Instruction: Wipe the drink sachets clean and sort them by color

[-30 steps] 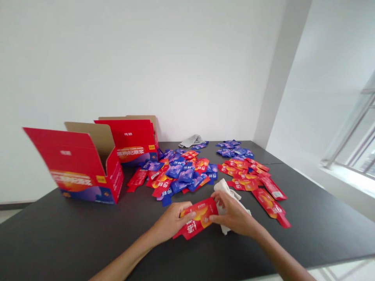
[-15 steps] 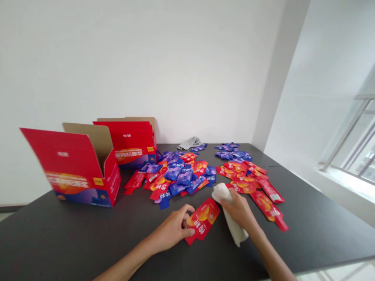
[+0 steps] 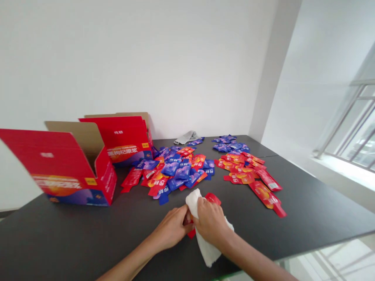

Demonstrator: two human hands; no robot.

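Note:
Near the front middle of the table, my left hand (image 3: pixel 175 226) is closed on the left edge of a red sachet (image 3: pixel 213 198). Most of that sachet is covered; only its top end and a lower corner show. My right hand (image 3: pixel 211 218) grips a white cloth (image 3: pixel 206 249) and lies over the sachet, with the cloth against its front. The cloth's loose end hangs below the hand. Just beyond my hands is a mixed pile of blue and red sachets (image 3: pixel 175 168).
Red sachets (image 3: pixel 240 168) lie loosely to the right, with blue sachets (image 3: pixel 231 146) behind them. Two red cartons, a near one (image 3: pixel 70 168) and a far one (image 3: pixel 123 136), stand open at left. A grey cloth (image 3: pixel 187 137) lies at the table's (image 3: pixel 310 207) back edge.
My right hand has moved left with the white cloth, from beside the red sachet onto it. My left hand keeps hold of the sachet. The view has shifted slightly.

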